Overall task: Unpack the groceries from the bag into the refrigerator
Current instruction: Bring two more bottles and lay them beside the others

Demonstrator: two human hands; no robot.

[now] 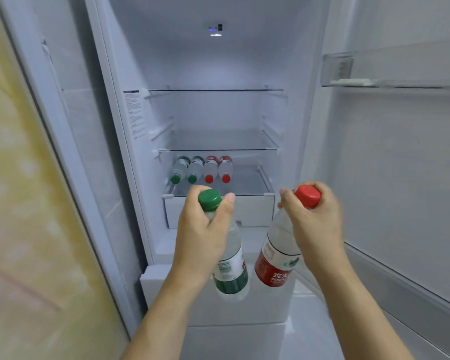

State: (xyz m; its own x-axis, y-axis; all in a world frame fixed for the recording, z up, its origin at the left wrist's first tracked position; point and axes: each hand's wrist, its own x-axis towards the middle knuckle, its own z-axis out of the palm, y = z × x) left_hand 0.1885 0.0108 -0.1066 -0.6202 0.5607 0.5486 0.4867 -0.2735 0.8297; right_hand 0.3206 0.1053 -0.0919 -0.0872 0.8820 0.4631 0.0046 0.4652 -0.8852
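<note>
My left hand (205, 229) grips the neck of a green-capped water bottle (231, 268) with a green label. My right hand (313, 224) grips the neck of a red-capped water bottle (276, 258) with a red label. Both bottles hang tilted in front of the open refrigerator (216, 120), just below its lowest glass shelf (247, 185). On that shelf lie several bottles side by side, caps toward me: two green-capped bottles (186, 171) on the left and two red-capped bottles (217, 168) on the right.
Two upper glass shelves (216, 146) hold nothing. A white drawer (250, 211) sits under the lowest shelf. The open door stands at the right with a clear door bin (374, 71). A yellowish wall (24, 203) runs along the left.
</note>
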